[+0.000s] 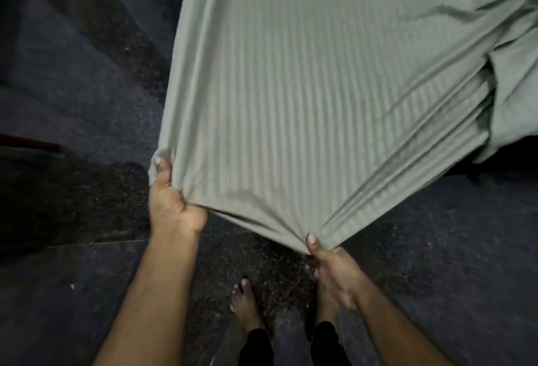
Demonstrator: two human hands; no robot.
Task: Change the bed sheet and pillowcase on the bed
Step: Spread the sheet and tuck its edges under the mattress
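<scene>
My left hand, left of the frame's centre, grips one end of the near edge of the grey-green striped bed sheet. The thumb lies up along the cloth and the other fingers are curled into a bunch of it. My right hand, lower and right of centre, pinches the other end of that edge, with the thumb on top of the fabric and the fingers tucked underneath, where I cannot see them well. Between my two hands the hem sags in a shallow curve.

From my hands the sheet spreads up and away, filling the upper middle and upper right of the frame. Its woven stripes run lengthwise, and folds fan out from each grip. At the right edge of the frame the cloth gathers into deep pleats and hangs down over something dark that I cannot make out.

Below my hands, near the bottom centre, my bare left foot stands on the dark speckled floor, with black trouser legs above it. My right foot is mostly hidden behind my right wrist. The floor fills the left side and the lower right of the frame.
</scene>
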